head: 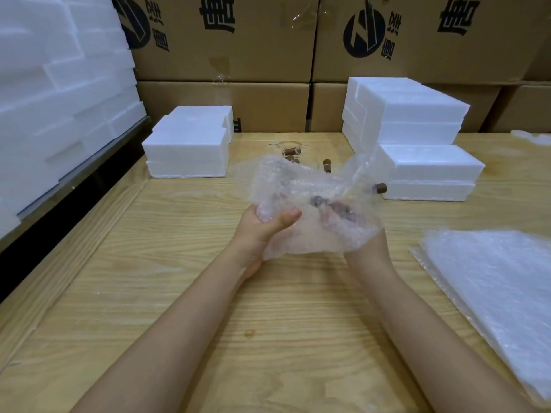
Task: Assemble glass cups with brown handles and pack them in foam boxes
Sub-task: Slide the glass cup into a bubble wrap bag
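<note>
My left hand (265, 226) grips the bubble wrap (307, 192), thumb curled over its edge. My right hand (369, 248) is under the wrap above the tabletop (193, 293); I cannot tell how its fingers lie.

The table (185, 293) is pale yellow wood with wavy tan grain and one small brownish spot. The foam boxes (185, 156) are plain white. Behind them, the cartons (268, 55) are brown cardboard printed with black characters and round black logos. The bubble wrap (298, 186) is clear with a milky, dotted bubble pattern. The stacked sheets (492, 278) at the right look whitish. The handles (381, 188) are dark brown.
</note>
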Tool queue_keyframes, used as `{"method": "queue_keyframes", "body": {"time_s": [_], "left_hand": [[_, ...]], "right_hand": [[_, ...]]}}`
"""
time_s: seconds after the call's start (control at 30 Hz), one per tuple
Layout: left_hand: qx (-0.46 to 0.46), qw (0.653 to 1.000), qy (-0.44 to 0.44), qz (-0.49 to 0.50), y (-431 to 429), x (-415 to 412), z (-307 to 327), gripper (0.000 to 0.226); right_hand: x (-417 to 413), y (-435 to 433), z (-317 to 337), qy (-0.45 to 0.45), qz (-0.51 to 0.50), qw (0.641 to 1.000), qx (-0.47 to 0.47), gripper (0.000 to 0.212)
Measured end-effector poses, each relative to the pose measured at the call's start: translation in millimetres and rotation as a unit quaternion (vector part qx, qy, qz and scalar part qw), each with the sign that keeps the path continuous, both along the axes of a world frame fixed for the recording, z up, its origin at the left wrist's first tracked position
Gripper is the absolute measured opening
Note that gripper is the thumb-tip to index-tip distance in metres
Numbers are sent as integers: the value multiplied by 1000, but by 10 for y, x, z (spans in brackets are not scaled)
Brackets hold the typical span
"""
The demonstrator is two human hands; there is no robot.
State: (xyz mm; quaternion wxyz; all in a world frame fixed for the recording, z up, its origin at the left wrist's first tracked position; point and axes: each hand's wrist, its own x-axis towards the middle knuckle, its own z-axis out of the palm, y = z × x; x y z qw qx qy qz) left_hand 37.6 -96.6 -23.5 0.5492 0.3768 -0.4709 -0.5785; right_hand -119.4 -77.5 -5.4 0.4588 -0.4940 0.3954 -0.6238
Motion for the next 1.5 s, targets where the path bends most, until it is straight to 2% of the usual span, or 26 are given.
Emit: {"method": "queue_keyframes", "body": {"time_s": [0.1,0.17,0.2,0.27,0.3,0.37,0.4,0.47,0.53,0.63,0.73,0.8,0.83,0.87,0.93,1.0,1.03,1.1,1.2,1.27,1.33,1.4,1.47,1.5], "left_hand": [[-16,1000,3,20,-23,35,5,112],[-19,1000,20,1,8,12,24,113],[-18,999,32,-6,27,-20,35,113],[-24,998,56,-17,46,-93,23,104],[-30,997,66,-19,56,-131,12,95],[-29,996,83,-23,88,-209,-3,79],[-23,995,90,-24,102,-240,-15,77],[-15,995,93,-30,124,-276,-38,72],[-15,996,76,-44,139,-285,-40,69],[-14,992,86,-90,166,-256,12,94],[-14,980,177,-90,98,-50,117,105],[-3,983,183,-30,15,139,204,119],[-1,987,159,-6,-16,211,227,120],[-3,992,123,5,-37,253,228,111],[-1,998,68,13,-41,243,185,78],[14,998,55,28,-3,156,143,51],[18,998,59,33,10,113,116,44],[24,996,77,36,26,25,79,43],[38,993,107,45,70,-92,81,56],[38,989,139,42,89,-122,83,64],[40,987,153,26,104,-124,88,68],[48,986,158,19,103,-101,94,72],[53,985,164,15,84,-54,92,77],[57,984,166,11,73,-25,94,83]], "right_hand": [[-40,-13,-20,151,17,988,12,15],[-33,30,-14,157,64,985,30,8],[-18,45,-23,156,73,984,45,12],[42,69,-74,189,46,979,60,33],[88,64,-95,202,31,977,56,35],[148,80,-115,199,20,978,53,31],[168,93,-107,207,23,977,54,16],[135,116,-119,261,37,962,73,24],[60,118,-171,259,37,961,93,37],[29,114,-194,202,39,968,144,41],[30,138,-73,170,39,973,150,25],[27,140,41,123,34,982,137,22],[11,120,61,112,51,983,135,20],[9,125,97,101,70,983,139,18],[-25,105,46,121,101,980,124,18],[-47,96,-76,183,64,975,104,36],[-67,97,-139,183,56,977,94,44],[-34,124,-152,177,57,981,56,47],[131,184,-31,139,45,989,-22,19],[197,171,-18,107,54,992,-44,18],[220,183,-34,149,71,984,-64,18],[165,159,-67,202,82,974,-59,6],[65,125,-52,233,87,969,-1,21],[10,92,-22,219,104,970,34,25]]}}
